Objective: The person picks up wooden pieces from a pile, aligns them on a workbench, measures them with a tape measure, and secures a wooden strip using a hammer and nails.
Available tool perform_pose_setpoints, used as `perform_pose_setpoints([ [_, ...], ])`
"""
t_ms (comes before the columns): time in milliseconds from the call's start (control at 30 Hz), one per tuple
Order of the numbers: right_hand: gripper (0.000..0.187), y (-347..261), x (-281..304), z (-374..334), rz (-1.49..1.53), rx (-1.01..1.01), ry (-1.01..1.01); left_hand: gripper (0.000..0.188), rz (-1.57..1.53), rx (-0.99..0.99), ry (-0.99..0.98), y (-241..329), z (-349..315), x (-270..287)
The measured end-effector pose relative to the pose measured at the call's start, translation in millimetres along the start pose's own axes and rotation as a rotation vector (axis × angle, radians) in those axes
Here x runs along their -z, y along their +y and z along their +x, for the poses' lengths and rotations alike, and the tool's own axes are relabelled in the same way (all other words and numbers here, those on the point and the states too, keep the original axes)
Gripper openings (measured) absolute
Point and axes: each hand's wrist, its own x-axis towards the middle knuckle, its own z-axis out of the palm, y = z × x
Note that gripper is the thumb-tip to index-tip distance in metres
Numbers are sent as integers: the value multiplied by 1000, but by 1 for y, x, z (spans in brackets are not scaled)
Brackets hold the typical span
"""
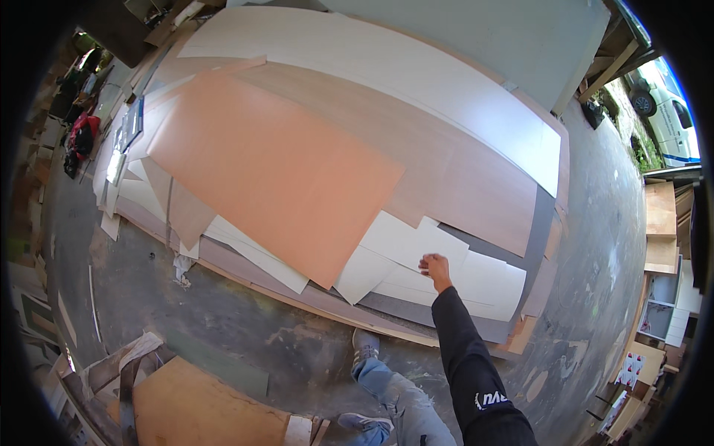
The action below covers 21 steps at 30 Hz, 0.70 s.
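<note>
My right hand (434, 268) reaches out over the near right part of a wide stack of sheets. Its fingers are curled closed, and what is in them, if anything, cannot be made out. Beneath and around the hand are white cut sheets (487, 286), overlapping one another. To its left, a large orange-brown sheet (275, 171) lies at a slant across the pile, apart from the hand. Under that sheet is a wider pinkish-brown panel (476, 186). A long white sheet (387, 70) runs along the far side. My left hand is out of view.
Below the stack's near edge are my feet on the grey floor (297, 357). A plywood board (201, 405) stands at the lower left among scrap pieces. Wooden cabinets (660, 223) line the right side. A grey panel (513, 37) rises at the back; a vehicle (666, 111) is outside.
</note>
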Motion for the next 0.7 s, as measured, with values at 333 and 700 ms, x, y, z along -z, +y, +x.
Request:
perform_pose_setpoints([
  [333,66,-37,-55,101,122,76,119,15,200,-23,14,74,-35,-50],
  [700,29,-55,-41,118,162,131,164,15,258,-17,4,92,-18,-71],
])
